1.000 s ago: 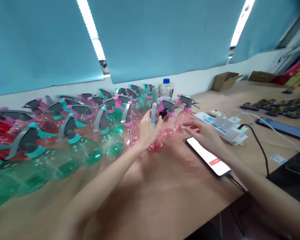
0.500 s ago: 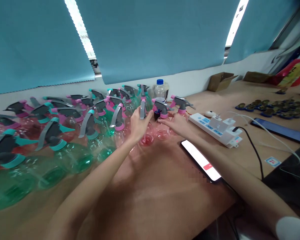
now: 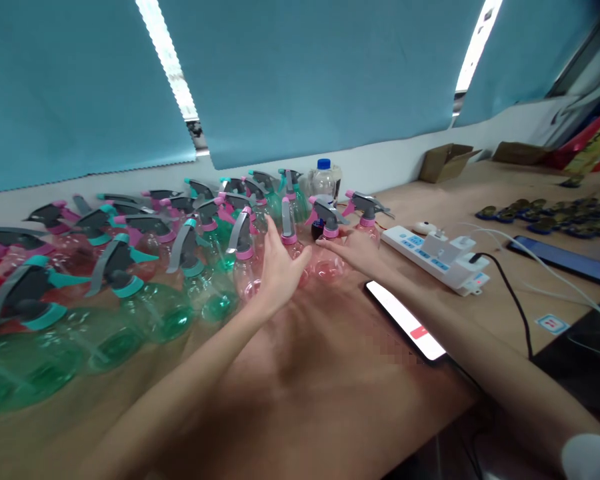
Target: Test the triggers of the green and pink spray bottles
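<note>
From my remote seat: left grip (image 3: 280, 270) open wide, fingers spread, holding nothing, just beside a pink plastic spray bottle (image 3: 294, 252) with a grey trigger head. Right grip (image 3: 353, 252) also open, lying flatter, its fingertips (image 3: 323, 244) at a second pink spray bottle (image 3: 327, 265); I cannot tell whether they touch it. Both bottles stand at the edge of a dense crowd of pink and green spray bottles (image 3: 190, 267) on the wooden bench (image 3: 330, 400). Right of the grips: white power strip (image 3: 435, 257), lit phone (image 3: 405, 320) lying flat near the right forearm (image 3: 455, 327), white computer mouse (image 3: 424, 227). Behind the crowd: blue-capped bottle (image 3: 324, 180), then cardboard box (image 3: 445, 163) against the wall, below blue blinds (image 3: 305, 80).
</note>
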